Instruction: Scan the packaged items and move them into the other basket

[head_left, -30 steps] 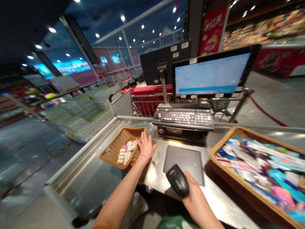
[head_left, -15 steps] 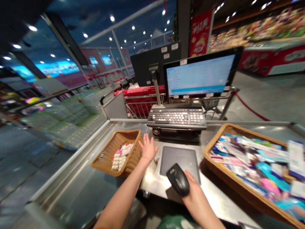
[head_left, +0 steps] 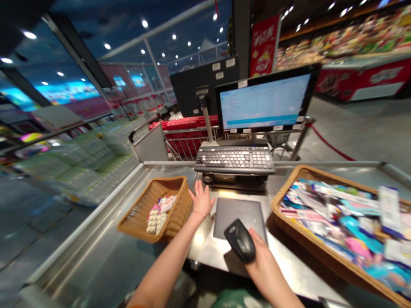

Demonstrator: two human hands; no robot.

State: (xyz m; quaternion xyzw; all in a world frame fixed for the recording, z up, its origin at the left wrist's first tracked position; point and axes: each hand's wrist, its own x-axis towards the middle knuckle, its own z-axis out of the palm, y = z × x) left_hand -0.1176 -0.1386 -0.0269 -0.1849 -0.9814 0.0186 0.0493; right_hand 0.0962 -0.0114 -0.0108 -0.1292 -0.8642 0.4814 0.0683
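My left hand [head_left: 202,201] is open, fingers spread, above the metal counter [head_left: 199,246]. It holds nothing and is close to the right side of a small wicker basket [head_left: 180,205]. Inside that basket lie a pale segmented pack [head_left: 156,220] and a small pinkish packet [head_left: 167,202]. My right hand [head_left: 258,256] is wrapped round a black handheld barcode scanner [head_left: 240,241], held over the front of a flat grey pad [head_left: 239,214]. The scanner's grip is mostly hidden by my fingers.
A larger wicker basket [head_left: 284,194], heaped with colourful packaged goods, stands on the right. Behind the pad are a black keyboard [head_left: 234,158] on a stand and a lit monitor [head_left: 265,102]. Beyond the counter stands a shopping cart [head_left: 186,143] with red contents.
The view has turned slightly right, so the baskets, monitor and keyboard appear a little further left. Both hands keep nearly the same pose, with the scanner still in my right hand.
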